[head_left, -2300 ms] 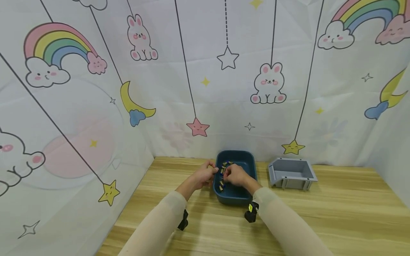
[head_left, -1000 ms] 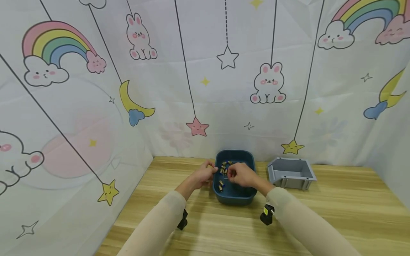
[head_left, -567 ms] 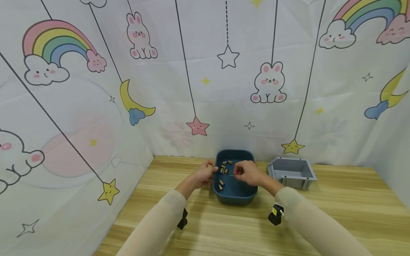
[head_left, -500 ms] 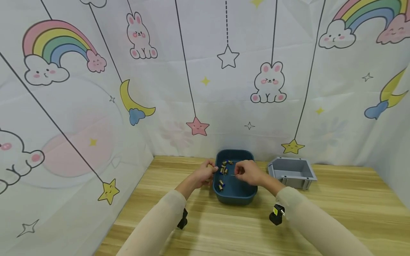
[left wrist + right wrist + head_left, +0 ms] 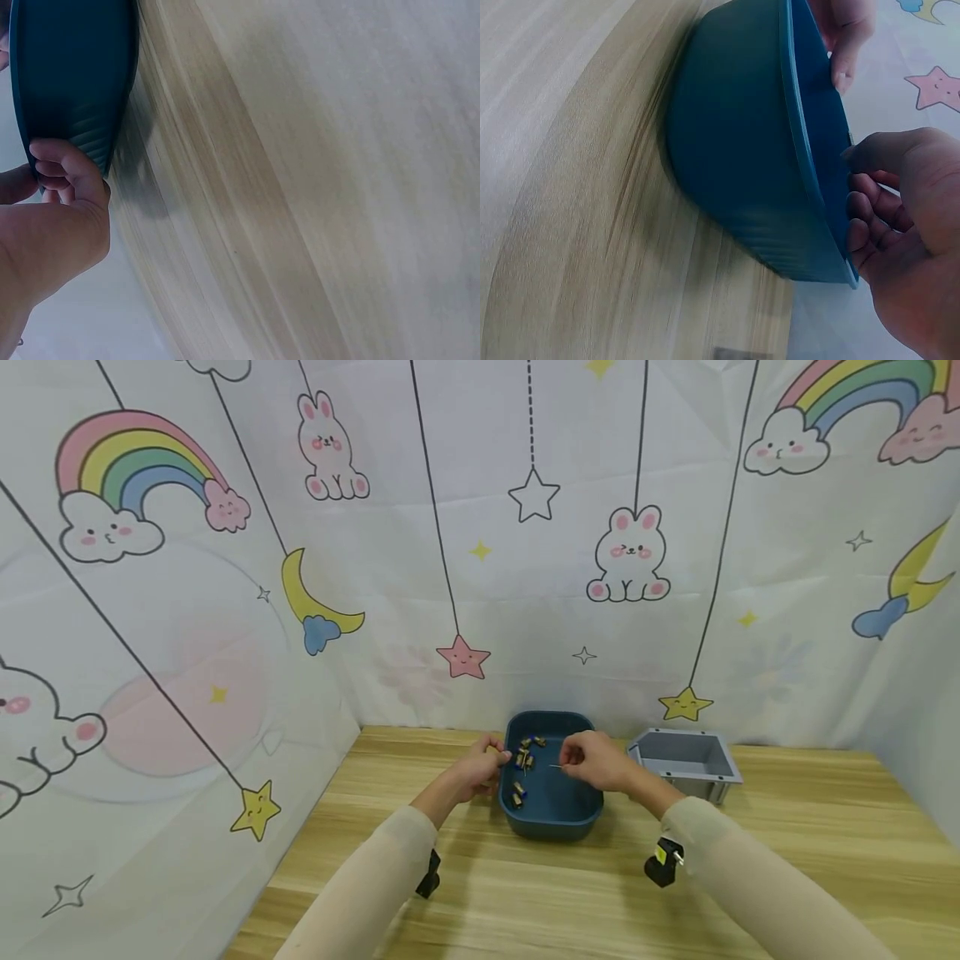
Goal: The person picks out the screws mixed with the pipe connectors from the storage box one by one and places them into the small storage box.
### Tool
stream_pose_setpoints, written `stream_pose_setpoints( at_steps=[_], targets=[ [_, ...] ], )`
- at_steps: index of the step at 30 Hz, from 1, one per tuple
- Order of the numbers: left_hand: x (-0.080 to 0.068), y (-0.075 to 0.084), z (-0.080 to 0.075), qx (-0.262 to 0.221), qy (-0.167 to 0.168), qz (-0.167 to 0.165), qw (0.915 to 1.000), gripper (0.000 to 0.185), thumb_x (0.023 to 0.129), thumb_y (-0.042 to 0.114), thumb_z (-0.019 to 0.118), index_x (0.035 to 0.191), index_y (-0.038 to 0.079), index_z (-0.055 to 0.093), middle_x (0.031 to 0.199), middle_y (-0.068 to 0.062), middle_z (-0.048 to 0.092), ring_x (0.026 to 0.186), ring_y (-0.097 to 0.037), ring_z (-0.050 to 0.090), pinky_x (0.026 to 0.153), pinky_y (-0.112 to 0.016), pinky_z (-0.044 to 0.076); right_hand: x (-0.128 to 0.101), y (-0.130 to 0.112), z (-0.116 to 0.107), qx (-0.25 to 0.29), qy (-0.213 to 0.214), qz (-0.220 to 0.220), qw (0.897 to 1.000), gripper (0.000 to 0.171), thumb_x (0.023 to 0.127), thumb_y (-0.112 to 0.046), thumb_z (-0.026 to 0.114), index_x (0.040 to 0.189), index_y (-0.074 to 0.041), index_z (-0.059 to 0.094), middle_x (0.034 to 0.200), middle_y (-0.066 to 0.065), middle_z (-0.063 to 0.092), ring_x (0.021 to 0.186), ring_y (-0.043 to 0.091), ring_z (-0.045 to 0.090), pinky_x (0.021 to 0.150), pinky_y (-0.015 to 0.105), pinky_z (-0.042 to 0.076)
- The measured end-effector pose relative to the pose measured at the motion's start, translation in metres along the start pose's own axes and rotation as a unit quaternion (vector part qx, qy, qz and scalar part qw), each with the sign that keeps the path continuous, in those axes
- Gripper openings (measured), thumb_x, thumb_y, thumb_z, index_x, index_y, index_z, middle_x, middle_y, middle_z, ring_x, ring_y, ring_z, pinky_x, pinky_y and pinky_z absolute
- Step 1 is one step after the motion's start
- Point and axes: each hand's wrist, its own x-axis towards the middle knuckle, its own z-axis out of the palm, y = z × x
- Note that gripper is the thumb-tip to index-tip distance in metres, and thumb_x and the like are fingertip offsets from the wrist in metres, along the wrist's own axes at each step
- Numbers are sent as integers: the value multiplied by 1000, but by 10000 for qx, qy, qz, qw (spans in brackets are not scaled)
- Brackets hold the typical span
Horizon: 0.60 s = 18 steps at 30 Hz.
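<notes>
Presently, right hand (image 5: 596,763) fingers pinch a thin pin above the blue tub (image 5: 557,814); left hand (image 5: 477,771) fingers grip its rim; next, likely careful carry.

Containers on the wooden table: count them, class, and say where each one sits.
2. The dark blue tub stands in the middle, its rim gripped by the left hand; the right hand hovers over it. The grey bin stands to its right. None seem hidden.

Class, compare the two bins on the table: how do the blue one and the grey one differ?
The blue bin has rounded corners; the grey bin is angular, its front cut lower. The blue bin holds small metal parts; the grey one looks empty. The left hand grips only the blue bin. Both are open-topped, on the wooden table.
</notes>
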Motion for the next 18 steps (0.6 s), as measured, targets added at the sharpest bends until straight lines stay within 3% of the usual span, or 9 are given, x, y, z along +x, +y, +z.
stream_pose_setpoints(
  at_steps=[11,18],
  targets=[
    [0,-1,0,-5,16,-28,10000,11,113,21,52,116,15,44,81,-6,53,62,-17,47,59,-32,37,-5,5,-6,-43,135,151,9998,11,96,-4,75,90,-12,71,81,-4,65,73,12,59,67,31,52],
    [0,-2,0,36,45,-3,10000,11,113,22,52,118,16,44,77,-4,50,62,-17,46,60,-33,36,-10,6,-13,49,131,230,9996,9,96,-3,74,92,-10,70,84,-2,65,75,14,59,68,32,52]
  ],
)
